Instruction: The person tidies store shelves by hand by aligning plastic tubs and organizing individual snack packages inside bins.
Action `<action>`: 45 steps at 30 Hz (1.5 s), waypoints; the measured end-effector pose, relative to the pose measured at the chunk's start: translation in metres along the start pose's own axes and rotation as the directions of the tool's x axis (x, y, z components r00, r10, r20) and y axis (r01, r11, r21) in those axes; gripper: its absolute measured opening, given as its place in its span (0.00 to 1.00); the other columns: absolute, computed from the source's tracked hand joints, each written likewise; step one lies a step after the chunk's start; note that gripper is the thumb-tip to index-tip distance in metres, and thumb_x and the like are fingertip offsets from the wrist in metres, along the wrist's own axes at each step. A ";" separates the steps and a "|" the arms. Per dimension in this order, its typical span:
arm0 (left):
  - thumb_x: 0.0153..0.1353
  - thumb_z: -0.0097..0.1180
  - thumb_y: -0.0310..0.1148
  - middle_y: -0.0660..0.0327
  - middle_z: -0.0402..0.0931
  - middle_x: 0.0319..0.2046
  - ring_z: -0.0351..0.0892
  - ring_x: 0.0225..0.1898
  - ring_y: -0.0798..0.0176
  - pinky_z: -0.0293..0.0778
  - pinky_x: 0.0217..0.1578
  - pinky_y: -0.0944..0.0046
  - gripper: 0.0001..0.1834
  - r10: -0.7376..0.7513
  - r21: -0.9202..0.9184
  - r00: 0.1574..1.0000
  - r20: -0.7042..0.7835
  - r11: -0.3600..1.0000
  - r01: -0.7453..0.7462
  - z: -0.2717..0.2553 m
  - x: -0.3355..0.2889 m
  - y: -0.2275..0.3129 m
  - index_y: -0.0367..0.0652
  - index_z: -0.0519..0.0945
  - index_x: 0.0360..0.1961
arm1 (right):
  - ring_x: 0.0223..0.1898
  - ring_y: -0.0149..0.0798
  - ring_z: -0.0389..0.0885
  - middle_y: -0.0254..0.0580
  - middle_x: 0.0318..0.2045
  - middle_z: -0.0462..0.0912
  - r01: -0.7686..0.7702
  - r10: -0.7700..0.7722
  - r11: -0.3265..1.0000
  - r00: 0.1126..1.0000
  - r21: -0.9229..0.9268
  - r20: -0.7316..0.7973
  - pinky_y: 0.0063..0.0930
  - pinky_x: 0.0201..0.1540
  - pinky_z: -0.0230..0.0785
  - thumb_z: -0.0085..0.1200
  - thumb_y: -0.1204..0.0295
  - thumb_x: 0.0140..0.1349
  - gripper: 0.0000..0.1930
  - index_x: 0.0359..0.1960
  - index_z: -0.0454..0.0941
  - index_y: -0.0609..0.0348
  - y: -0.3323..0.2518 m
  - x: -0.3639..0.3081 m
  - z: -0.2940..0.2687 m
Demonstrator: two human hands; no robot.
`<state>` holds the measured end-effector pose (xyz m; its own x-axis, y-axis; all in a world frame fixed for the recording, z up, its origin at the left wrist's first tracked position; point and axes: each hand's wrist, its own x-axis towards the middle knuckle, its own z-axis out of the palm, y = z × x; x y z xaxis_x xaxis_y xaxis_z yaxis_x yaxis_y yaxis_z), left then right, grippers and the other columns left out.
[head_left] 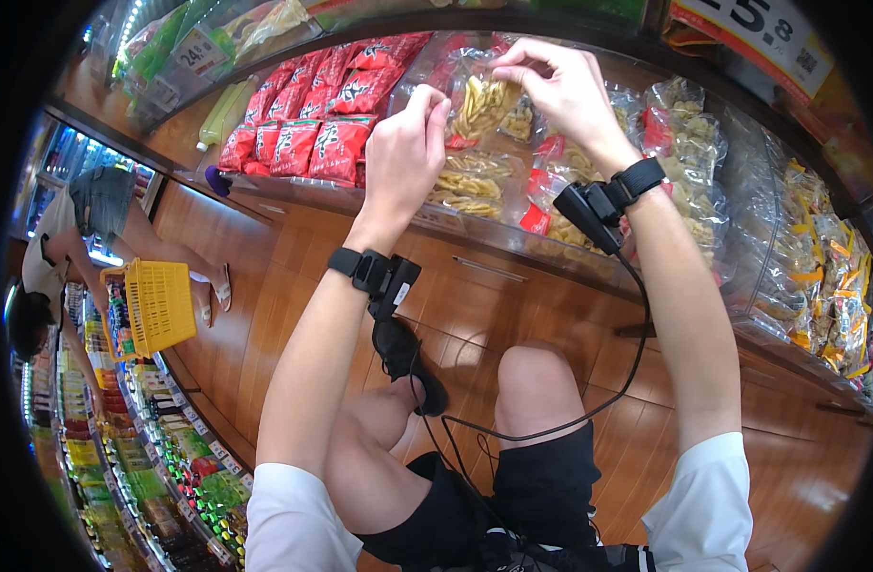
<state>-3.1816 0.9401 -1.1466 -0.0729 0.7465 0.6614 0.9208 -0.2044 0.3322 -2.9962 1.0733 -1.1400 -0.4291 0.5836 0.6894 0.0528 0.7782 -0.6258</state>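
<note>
A clear bag of yellow dried slices (479,107) is at the front of a shelf bin, among similar bags. My right hand (560,93) is closed, with thumb and fingertips pinched at the bag's upper right corner. On the other side of the bag, my left hand (406,145) is closed, its thumb against curled fingers. What those left fingers hold, if anything, is hidden. Below the hands lie more bags of dried slices (470,181), some with red labels. Red packets (313,143) stand in rows left of my left hand.
Bags with orange trim (827,276) fill the bin's right end. Price signs (756,38) hang above. A cable (637,353) runs from my right wrist device across my knee. At left, a person (65,229) with a yellow basket (160,307) bends toward shelves of bottles (122,448).
</note>
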 end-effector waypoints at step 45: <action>0.73 0.59 0.27 0.52 0.82 0.31 0.84 0.33 0.50 0.77 0.35 0.55 0.03 -0.001 -0.106 0.996 -0.086 0.994 -0.008 0.002 0.006 -0.010 0.40 0.82 0.41 | 0.42 0.27 0.86 0.37 0.39 0.91 -0.347 0.299 0.922 0.919 0.170 0.257 0.26 0.50 0.77 0.66 0.67 0.68 0.10 0.43 0.89 0.60 -0.012 0.001 -0.008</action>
<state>-3.1909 0.9476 -1.1473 -0.1072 0.6892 0.7166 0.8754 -0.2763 0.3967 -2.9905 1.0658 -1.1289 -0.6104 0.7091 0.3528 0.0446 0.4756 -0.8786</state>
